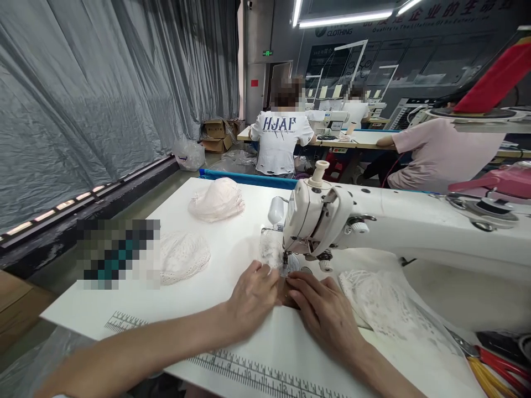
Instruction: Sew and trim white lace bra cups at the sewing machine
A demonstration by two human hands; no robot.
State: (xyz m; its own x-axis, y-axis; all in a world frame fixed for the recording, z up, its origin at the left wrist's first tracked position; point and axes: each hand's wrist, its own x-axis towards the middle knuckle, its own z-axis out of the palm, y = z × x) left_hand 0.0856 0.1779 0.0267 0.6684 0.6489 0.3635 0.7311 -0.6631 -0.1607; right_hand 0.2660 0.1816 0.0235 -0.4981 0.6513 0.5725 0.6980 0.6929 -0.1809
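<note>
White lace fabric (270, 251) lies at the needle of a white sewing machine (352, 215). My left hand (257, 293) is closed on the near edge of the lace, its fingers curled and fingertips partly hidden. To the right, my right hand (327, 304) rests with fingers stretched out flat just in front of the presser foot, thumb apart from the index finger. Between the two hands a brown patch (286, 293) shows on the machine bed; what it is I cannot tell.
Two pale lace pieces, one farther back (218, 200) and one nearer (185, 257), lie on the white table (224, 254) at left. More lace (385, 298) sits right of my hands. Red-handled scissors (493, 359) lie at lower right. Co-workers sit beyond.
</note>
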